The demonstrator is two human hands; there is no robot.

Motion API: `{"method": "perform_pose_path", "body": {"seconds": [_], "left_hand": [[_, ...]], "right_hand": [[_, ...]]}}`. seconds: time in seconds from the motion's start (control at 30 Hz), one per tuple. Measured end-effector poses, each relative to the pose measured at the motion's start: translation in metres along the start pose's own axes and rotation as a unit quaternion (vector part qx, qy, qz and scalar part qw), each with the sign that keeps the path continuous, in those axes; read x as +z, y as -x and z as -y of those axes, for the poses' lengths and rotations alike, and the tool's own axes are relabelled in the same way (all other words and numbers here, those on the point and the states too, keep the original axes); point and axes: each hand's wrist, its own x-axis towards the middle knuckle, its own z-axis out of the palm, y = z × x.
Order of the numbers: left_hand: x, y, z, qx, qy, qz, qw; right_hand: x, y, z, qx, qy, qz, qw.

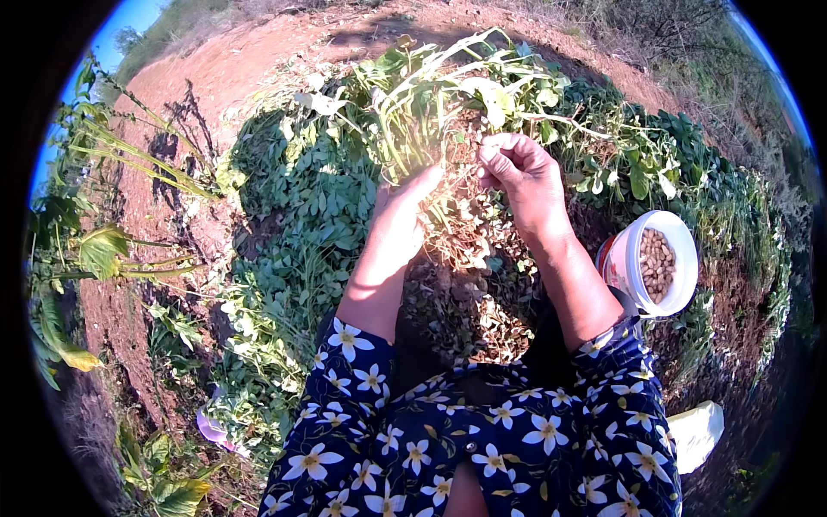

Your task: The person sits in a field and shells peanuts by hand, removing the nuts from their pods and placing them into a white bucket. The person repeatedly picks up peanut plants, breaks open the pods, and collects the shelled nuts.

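Observation:
My left hand [408, 207] grips a bunch of pulled peanut plants [410, 123] by the stems, leafy tops up and away from me. Below the fist hang tangled tan roots [455, 229]. On the right side of the bunch, my right hand [522, 178] has its thumb and forefinger pinched together beside the roots. Whatever lies between those fingertips is too small to make out. Beside my right forearm, a white plastic bucket [686, 258] tilts towards me, with unshelled peanuts [657, 265] inside.
Heaped green peanut plants [303, 194] cover the ground at left, and more [639, 155] lie at right. Tall broad-leaved plants [106, 252] stand at far left. A white sack or bag [696, 436] lies low at right. Something purple [215, 426] shows at lower left. Bare reddish soil [271, 52] stretches beyond.

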Motion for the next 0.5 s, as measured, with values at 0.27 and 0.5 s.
{"method": "perform_pose_path", "body": {"seconds": [0.27, 0.5], "left_hand": [[-0.018, -0.003, 0.019, -0.042, 0.199, -0.015, 0.979], [-0.009, -0.005, 0.016, 0.065, 0.104, -0.013, 0.992]], "right_hand": [[-0.054, -0.017, 0.032, 0.102, -0.092, -0.052, 0.989], [-0.015, 0.016, 0.025, 0.016, 0.359, 0.156, 0.920]]}}
